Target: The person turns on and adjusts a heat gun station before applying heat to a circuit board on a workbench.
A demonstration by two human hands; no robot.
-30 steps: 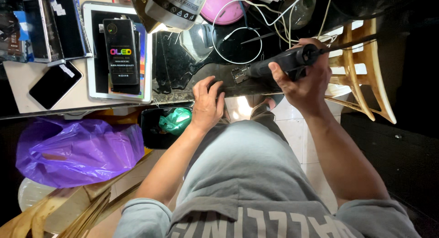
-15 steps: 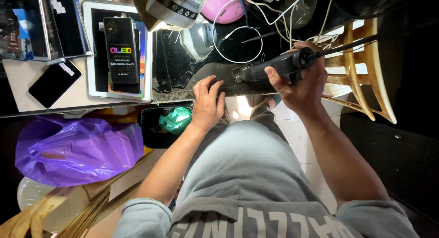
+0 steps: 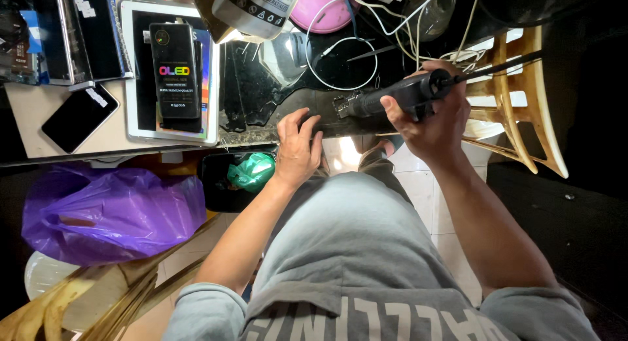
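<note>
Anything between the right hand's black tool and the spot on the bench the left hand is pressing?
Nothing visible. The black tool in the right hand points straight toward the left hand on the dark bench edge; the white cables lie farther back.

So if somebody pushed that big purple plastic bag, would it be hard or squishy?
Probably squishy. The purple bag is thin, shiny plastic full of wrinkles, so it would likely dent and crinkle. It looks puffed up and lumpy, so whatever is inside may shift rather than slide as one block. It seems slumped low, so it probably won't roll or tip.
</note>
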